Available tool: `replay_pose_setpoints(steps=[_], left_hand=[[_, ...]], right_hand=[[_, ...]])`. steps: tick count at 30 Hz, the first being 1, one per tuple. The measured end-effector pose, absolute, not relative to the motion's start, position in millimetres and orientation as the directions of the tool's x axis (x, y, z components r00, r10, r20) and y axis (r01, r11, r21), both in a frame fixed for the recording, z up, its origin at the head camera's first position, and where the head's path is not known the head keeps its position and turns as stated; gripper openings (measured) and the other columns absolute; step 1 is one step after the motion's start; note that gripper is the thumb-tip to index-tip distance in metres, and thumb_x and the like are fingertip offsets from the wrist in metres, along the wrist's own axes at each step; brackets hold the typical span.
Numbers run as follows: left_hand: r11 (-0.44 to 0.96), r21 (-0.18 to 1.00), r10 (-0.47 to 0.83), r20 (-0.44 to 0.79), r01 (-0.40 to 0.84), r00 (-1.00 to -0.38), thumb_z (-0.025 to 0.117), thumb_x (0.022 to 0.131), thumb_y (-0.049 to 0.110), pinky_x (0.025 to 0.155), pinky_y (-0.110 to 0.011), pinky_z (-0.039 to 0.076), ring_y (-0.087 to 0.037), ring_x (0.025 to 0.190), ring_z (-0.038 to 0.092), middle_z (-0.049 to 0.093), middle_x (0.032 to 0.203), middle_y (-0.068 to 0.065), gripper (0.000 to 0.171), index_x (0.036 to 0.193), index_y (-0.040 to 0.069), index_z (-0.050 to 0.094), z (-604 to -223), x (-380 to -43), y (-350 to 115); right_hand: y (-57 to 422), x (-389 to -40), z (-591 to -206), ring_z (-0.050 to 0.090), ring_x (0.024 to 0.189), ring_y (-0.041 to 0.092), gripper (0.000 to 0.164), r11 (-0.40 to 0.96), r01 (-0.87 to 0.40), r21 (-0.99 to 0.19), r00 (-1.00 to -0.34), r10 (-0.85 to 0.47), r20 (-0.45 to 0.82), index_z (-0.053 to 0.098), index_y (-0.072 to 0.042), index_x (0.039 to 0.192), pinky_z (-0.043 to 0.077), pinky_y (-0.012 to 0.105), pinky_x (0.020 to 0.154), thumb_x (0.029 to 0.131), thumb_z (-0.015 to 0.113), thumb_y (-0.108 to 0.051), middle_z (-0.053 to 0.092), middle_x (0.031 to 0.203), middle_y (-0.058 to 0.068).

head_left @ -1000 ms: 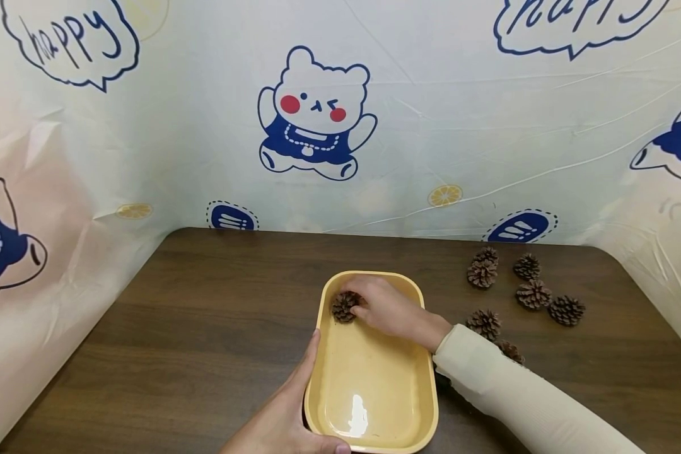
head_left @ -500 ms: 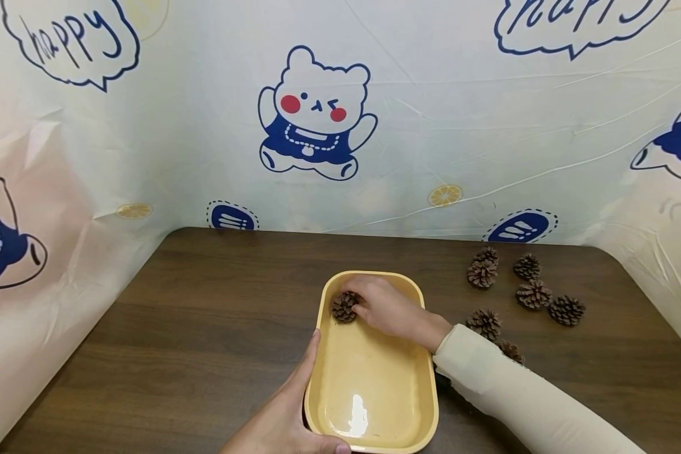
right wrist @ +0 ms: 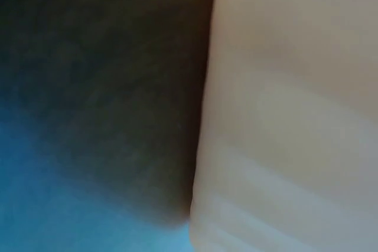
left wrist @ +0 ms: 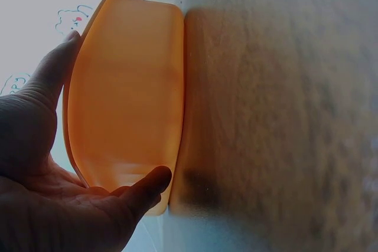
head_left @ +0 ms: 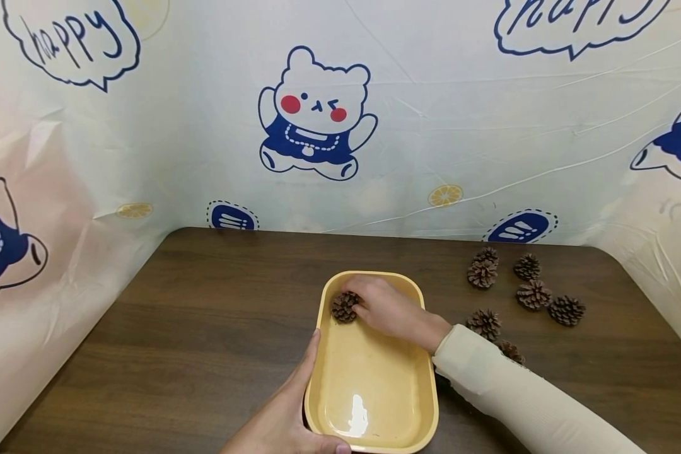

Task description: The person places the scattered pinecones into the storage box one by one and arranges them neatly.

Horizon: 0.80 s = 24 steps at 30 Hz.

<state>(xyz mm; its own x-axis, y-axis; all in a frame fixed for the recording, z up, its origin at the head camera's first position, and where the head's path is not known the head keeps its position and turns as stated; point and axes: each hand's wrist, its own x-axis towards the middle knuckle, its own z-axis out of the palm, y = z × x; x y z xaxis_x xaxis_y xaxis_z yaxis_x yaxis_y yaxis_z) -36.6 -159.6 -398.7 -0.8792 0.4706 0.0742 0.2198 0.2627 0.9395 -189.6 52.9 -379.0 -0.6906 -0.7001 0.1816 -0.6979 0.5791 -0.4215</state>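
A pale yellow rectangular tray (head_left: 369,391) with raised walls stands on the table. Inside its far left corner, my right hand (head_left: 383,306) pinches a brown pine cone (head_left: 345,307), partly covered by the fingers. My left hand (head_left: 286,410) holds the tray's near left corner, one finger along the left wall and the thumb at the near edge. The left wrist view has the tray's outer wall (left wrist: 127,87), looking orange, with the left hand (left wrist: 77,187) spread around it. The right wrist view is too close and blurred to show the right fingers.
Several loose pine cones (head_left: 533,294) lie on the dark wooden table (head_left: 204,340) to the right of the tray. One pine cone (head_left: 511,352) is partly hidden by the right sleeve (head_left: 522,384). A printed cloth backdrop (head_left: 420,126) stands behind the table.
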Motion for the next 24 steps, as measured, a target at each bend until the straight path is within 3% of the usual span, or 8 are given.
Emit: replay_pose_setpoints(steps=[6,10,16,24], left_hand=[[0.217,0.963,0.477,0.041,0.163,-0.878,0.098,0.074,0.029,0.111,-0.013,0.034,-0.016,0.148,0.037,0.003,0.176,-0.019,0.143,0.169,0.031,-0.009,-396,-35,-160],[0.231,0.956,0.472,0.054,0.183,-0.88,0.098,0.073,0.034,0.112,-0.012,0.032,-0.015,0.15,0.033,0.002,0.176,-0.018,0.143,0.169,0.03,-0.008,-396,-35,-160],[0.231,0.959,0.471,0.038,0.164,-0.881,0.098,0.073,0.034,0.112,-0.012,0.032,-0.014,0.15,0.034,0.003,0.176,-0.018,0.143,0.169,0.032,-0.008,-396,-34,-161],[0.243,0.957,0.47,0.026,0.158,-0.882,0.099,0.073,0.028,0.111,-0.013,0.034,-0.015,0.146,0.04,0.007,0.175,-0.021,0.145,0.169,0.026,-0.01,-396,-36,-159]], right_hand=[[54,-189,-378,0.068,0.12,0.027,0.029,0.575,-0.702,-0.421,-0.688,-0.701,0.189,0.069,-0.001,0.125,0.054,0.041,0.104,0.097,0.069,0.003,0.072,0.125,0.013],[55,-188,-377,0.068,0.12,0.027,0.029,0.573,-0.703,-0.422,-0.688,-0.698,0.197,0.069,-0.001,0.124,0.054,0.042,0.104,0.096,0.068,0.005,0.072,0.124,0.013],[59,-186,-370,0.068,0.101,0.023,0.027,0.578,-0.693,-0.43,-0.705,-0.668,0.239,0.071,-0.001,0.118,0.057,0.038,0.091,0.094,0.065,0.008,0.073,0.111,0.011],[69,-181,-361,0.067,0.093,0.023,0.028,0.593,-0.692,-0.41,-0.715,-0.642,0.278,0.071,-0.002,0.122,0.057,0.037,0.084,0.095,0.07,0.002,0.073,0.113,0.011]])
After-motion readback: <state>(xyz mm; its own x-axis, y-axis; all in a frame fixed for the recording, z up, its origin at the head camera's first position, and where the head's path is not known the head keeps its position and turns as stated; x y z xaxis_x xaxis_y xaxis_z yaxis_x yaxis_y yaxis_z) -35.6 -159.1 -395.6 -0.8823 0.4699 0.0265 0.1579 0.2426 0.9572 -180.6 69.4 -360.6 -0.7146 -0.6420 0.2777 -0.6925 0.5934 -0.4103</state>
